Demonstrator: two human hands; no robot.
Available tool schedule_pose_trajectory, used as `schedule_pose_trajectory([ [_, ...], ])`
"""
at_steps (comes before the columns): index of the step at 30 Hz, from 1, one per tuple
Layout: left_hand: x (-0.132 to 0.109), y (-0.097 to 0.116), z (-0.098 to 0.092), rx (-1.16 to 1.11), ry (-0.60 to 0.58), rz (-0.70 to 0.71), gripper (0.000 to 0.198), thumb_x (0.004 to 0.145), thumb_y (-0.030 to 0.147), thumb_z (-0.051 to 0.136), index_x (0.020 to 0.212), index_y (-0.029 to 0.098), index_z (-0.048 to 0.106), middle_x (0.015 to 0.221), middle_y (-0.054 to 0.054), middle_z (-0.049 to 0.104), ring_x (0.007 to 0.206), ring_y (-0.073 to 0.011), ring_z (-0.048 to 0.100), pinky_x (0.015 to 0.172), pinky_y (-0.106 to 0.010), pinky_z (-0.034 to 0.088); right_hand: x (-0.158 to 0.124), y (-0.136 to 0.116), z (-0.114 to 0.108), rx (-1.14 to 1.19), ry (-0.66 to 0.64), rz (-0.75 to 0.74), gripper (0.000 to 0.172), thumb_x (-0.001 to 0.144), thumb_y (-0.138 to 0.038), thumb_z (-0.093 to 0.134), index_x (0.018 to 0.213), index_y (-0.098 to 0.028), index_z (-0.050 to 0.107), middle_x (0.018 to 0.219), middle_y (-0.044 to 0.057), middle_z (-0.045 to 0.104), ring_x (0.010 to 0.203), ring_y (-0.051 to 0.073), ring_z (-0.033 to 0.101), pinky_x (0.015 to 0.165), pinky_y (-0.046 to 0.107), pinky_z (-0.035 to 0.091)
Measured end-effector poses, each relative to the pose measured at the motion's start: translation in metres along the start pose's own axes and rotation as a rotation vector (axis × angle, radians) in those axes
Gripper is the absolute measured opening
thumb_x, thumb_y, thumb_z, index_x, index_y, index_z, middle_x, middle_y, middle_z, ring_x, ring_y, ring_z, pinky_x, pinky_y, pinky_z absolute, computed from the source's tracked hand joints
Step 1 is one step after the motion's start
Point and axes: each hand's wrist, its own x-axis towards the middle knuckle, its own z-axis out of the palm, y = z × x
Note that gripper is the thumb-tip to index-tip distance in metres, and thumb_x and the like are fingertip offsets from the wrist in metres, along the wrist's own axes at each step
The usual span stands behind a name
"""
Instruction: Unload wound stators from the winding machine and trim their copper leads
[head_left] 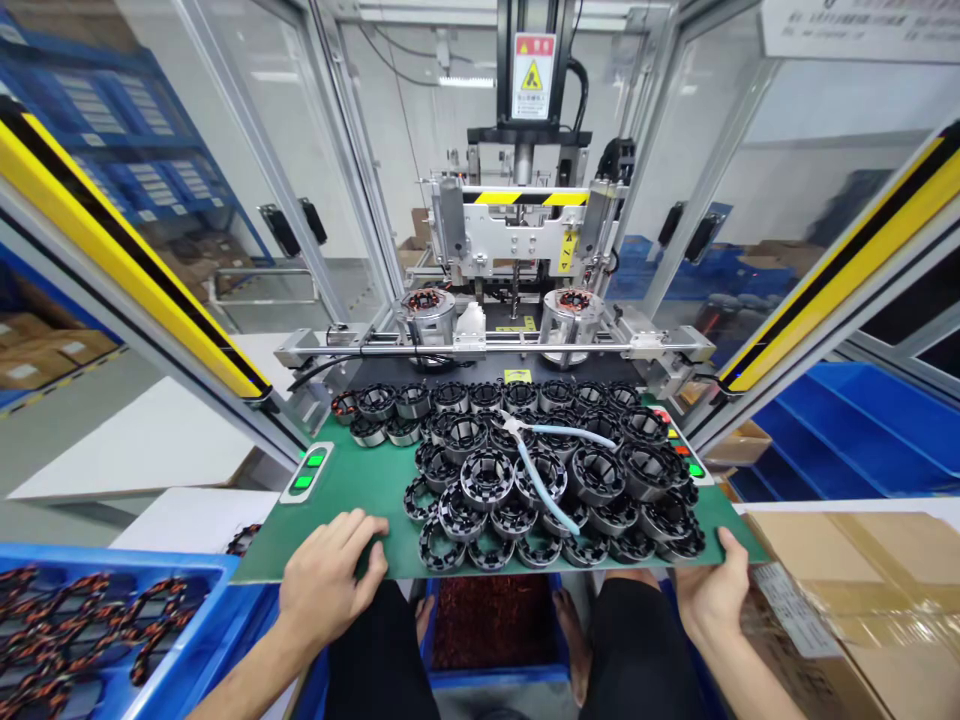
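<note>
My left hand rests at the front left edge of a green work surface, fingers loosely bent and thumb apart, holding nothing. At the front right edge is my right hand, its thumb above the rim and its other fingers partly hidden below, gripping the edge. Between my hands sit many black-and-silver motor stator cores, some stacked. A pair of pliers with light blue handles lies open across them. One stator with copper windings sits at the back left of the group.
Behind the cores stands a machine with two round fixtures holding copper-wound stators. Yellow-black posts flank it. A blue bin of wound stators is at left, a carton at right. A blue tray lies below.
</note>
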Motion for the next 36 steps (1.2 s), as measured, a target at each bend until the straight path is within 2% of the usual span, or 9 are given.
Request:
schedule_pose_trajectory([
  [7, 0.000, 0.002, -0.001, -0.012, -0.012, -0.015, 0.017, 0.108, 0.017, 0.054, 0.102, 0.025, 0.068, 0.087, -0.001, 0.071, 0.080, -0.0223, 0.061, 0.077, -0.037, 0.044, 0.002, 0.002, -0.001, -0.022, 0.021, -0.017, 0.045, 0.082, -0.046, 0.073, 0.121, -0.026, 0.081, 0.132, -0.001, 0.085, 0.133, 0.025, 0.075, 0.114, 0.043, 0.067],
  [13, 0.001, 0.003, 0.000, -0.011, -0.010, -0.022, 0.018, 0.108, 0.018, 0.054, 0.101, 0.025, 0.069, 0.087, -0.001, 0.071, 0.079, -0.0215, 0.061, 0.076, -0.037, 0.044, 0.006, 0.003, -0.004, -0.026, 0.021, -0.017, 0.046, 0.081, -0.048, 0.075, 0.120, -0.026, 0.079, 0.131, 0.000, 0.085, 0.135, 0.025, 0.075, 0.113, 0.039, 0.067],
  [20, 0.002, 0.004, -0.002, -0.015, -0.016, -0.020, 0.018, 0.108, 0.018, 0.054, 0.100, 0.024, 0.068, 0.086, -0.001, 0.070, 0.078, -0.0215, 0.060, 0.075, -0.037, 0.044, 0.012, 0.007, -0.008, -0.014, 0.020, -0.037, 0.047, 0.077, -0.050, 0.078, 0.117, -0.025, 0.079, 0.134, 0.000, 0.084, 0.142, 0.026, 0.072, 0.126, 0.044, 0.060],
  [24, 0.001, 0.004, -0.001, -0.015, -0.018, -0.031, 0.018, 0.108, 0.018, 0.054, 0.101, 0.025, 0.069, 0.087, -0.001, 0.071, 0.079, -0.0218, 0.062, 0.076, -0.037, 0.044, 0.017, 0.009, -0.010, -0.004, 0.021, -0.050, 0.050, 0.074, -0.049, 0.079, 0.116, -0.024, 0.078, 0.132, 0.003, 0.085, 0.143, 0.027, 0.072, 0.118, 0.043, 0.066],
  [27, 0.000, 0.004, 0.000, -0.016, -0.024, -0.036, 0.017, 0.107, 0.017, 0.054, 0.102, 0.025, 0.068, 0.088, -0.001, 0.071, 0.080, -0.0219, 0.062, 0.077, -0.037, 0.044, 0.019, 0.010, -0.011, -0.003, 0.010, -0.051, 0.046, 0.072, -0.050, 0.078, 0.111, -0.026, 0.079, 0.131, 0.005, 0.085, 0.138, 0.031, 0.075, 0.102, 0.045, 0.074],
  [30, -0.001, 0.003, 0.000, -0.022, -0.030, -0.035, 0.017, 0.107, 0.016, 0.054, 0.102, 0.025, 0.068, 0.087, -0.001, 0.070, 0.080, -0.0217, 0.062, 0.077, -0.036, 0.044, 0.019, 0.010, -0.012, -0.009, 0.001, -0.047, 0.044, 0.072, -0.050, 0.076, 0.111, -0.028, 0.079, 0.131, 0.003, 0.085, 0.134, 0.032, 0.077, 0.088, 0.047, 0.077],
  [33, -0.001, 0.004, 0.000, -0.027, -0.030, -0.037, 0.017, 0.106, 0.016, 0.054, 0.102, 0.025, 0.068, 0.087, -0.001, 0.070, 0.080, -0.0214, 0.062, 0.076, -0.036, 0.043, 0.018, 0.009, -0.011, -0.013, -0.001, -0.032, 0.048, 0.072, -0.051, 0.075, 0.114, -0.028, 0.080, 0.131, 0.001, 0.085, 0.132, 0.029, 0.076, 0.086, 0.042, 0.076],
  [36, 0.000, 0.004, 0.000, -0.026, -0.027, -0.039, 0.017, 0.106, 0.016, 0.054, 0.102, 0.025, 0.068, 0.087, -0.001, 0.070, 0.079, -0.0216, 0.062, 0.076, -0.036, 0.043, 0.016, 0.008, -0.011, -0.022, -0.006, -0.018, 0.052, 0.073, -0.052, 0.077, 0.117, -0.025, 0.079, 0.133, 0.002, 0.085, 0.135, 0.026, 0.074, 0.094, 0.035, 0.073],
])
